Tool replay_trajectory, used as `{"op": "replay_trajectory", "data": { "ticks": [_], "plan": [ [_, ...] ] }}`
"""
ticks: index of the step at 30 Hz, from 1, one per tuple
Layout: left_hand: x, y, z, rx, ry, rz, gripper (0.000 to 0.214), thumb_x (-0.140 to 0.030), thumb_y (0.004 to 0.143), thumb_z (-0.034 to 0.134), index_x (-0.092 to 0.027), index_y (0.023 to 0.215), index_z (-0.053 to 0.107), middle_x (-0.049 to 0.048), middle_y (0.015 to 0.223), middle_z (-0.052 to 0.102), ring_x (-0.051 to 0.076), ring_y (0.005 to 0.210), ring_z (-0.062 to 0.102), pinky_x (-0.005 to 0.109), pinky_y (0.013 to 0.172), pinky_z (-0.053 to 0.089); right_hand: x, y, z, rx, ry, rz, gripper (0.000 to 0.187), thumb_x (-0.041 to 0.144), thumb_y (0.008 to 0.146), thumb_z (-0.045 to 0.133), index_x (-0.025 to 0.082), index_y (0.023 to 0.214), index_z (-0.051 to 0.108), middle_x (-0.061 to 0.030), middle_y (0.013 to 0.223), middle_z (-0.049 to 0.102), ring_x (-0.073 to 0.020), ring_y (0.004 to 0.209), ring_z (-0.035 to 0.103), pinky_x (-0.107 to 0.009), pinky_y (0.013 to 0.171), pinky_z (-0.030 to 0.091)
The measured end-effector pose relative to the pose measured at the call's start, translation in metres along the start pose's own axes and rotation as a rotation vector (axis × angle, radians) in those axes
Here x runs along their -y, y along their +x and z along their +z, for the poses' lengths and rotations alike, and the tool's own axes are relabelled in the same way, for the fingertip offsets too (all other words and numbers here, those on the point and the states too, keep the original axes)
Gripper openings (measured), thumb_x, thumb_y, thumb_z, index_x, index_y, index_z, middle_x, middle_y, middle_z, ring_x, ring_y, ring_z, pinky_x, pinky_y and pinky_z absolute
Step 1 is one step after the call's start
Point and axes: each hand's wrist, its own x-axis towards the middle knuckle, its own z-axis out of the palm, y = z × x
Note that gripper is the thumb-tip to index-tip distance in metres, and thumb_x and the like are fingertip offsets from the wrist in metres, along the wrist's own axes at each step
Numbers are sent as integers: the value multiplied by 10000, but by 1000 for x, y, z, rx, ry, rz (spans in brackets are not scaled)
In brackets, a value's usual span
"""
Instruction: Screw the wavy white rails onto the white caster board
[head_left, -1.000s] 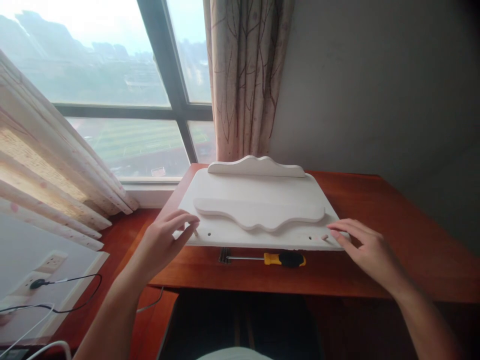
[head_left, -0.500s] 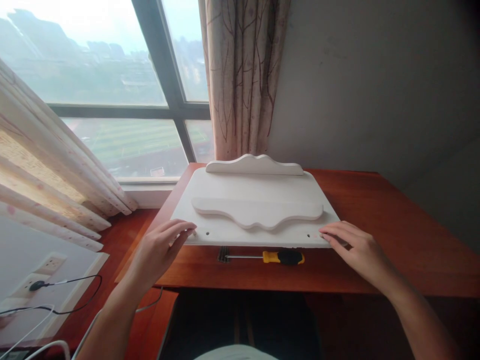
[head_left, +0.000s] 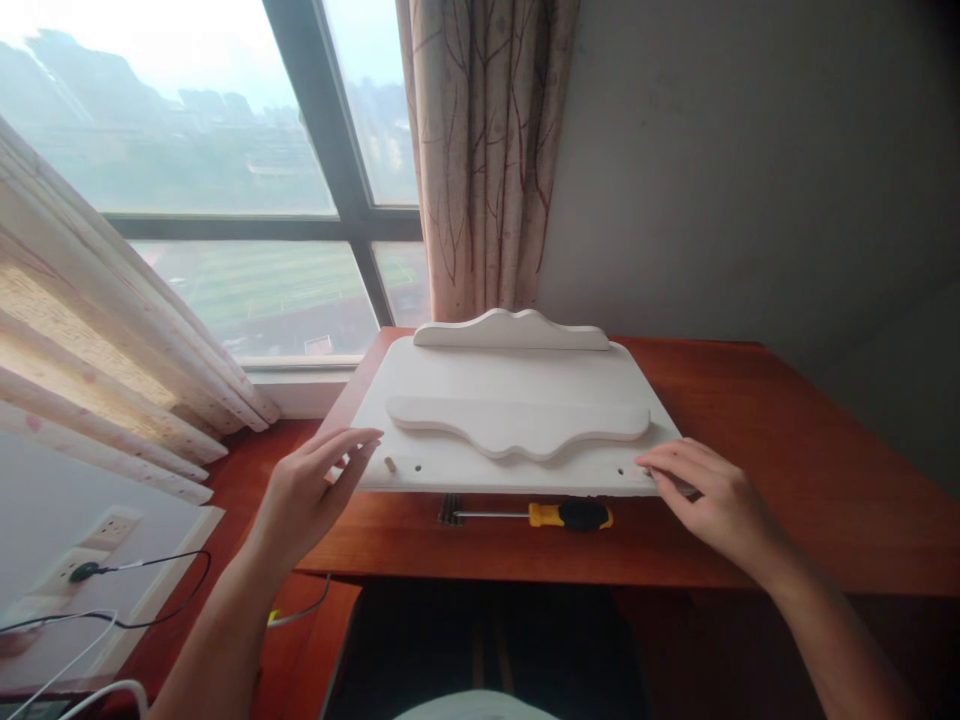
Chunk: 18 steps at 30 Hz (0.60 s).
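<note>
A white board point(head_left: 517, 385) lies flat on the red-brown desk point(head_left: 787, 470). On it rest a wavy white panel point(head_left: 517, 425) and, at its far edge, a second wavy panel point(head_left: 511, 331). A small wooden dowel point(head_left: 390, 464) stands in the board's near left corner, beside a hole. My left hand point(head_left: 311, 490) hovers just left of the dowel, fingers stretched out and holding nothing. My right hand point(head_left: 705, 490) rests on the board's near right corner, fingers flat over a spot near the holes there.
A screwdriver point(head_left: 559, 515) with a yellow and black handle lies on the desk in front of the board. Curtains point(head_left: 487, 150) and a window stand behind. A wall socket point(head_left: 97, 535) with cables sits low at the left.
My left hand has drawn back to the left off the board's corner, uncovering the dowel standing there. My right hand has stayed on the near right corner.
</note>
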Motion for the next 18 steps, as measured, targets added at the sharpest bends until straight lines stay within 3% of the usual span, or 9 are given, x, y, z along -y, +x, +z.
{"op": "replay_trajectory", "data": {
  "ticks": [7,18],
  "plan": [
    [11,10,-1,13,59,39,277,-388,995,533,-194,1025,728,68,1014,759,170,816,684,261,746,528,-2,-3,0,12,-72,-41,271,82,966,535,242,1129,682,-49,1047,722,-222,945,683,-387,880,539],
    [13,8,2,32,63,31,291,-406,996,525,-201,1028,730,65,997,758,175,796,686,271,740,528,-2,-4,0,12,30,34,240,146,999,520,249,1120,698,-52,1057,730,-227,970,691,-370,880,543]
  ]
}}
